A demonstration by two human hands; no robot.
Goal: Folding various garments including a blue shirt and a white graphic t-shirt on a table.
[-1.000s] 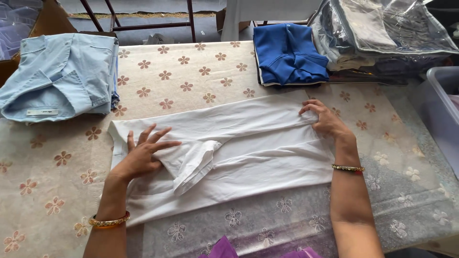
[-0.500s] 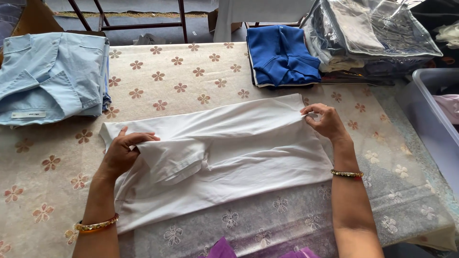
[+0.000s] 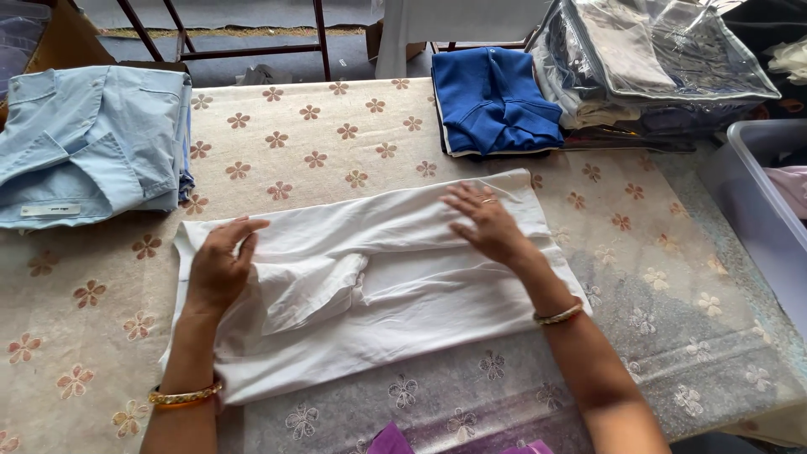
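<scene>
Pressing flat with no grip closed on anything, the left hand rests open-palmed on the left part of the white garment, fingers spread, while the right hand lies flat near its upper edge. That garment lies part-folded mid-tabletop, a loose sleeve bunched between the hands. Beyond sit a folded light blue shirt, a blue polo and bagged clothes. Sliding either palm could likely drag the fold askew or crease the bunched sleeve.
</scene>
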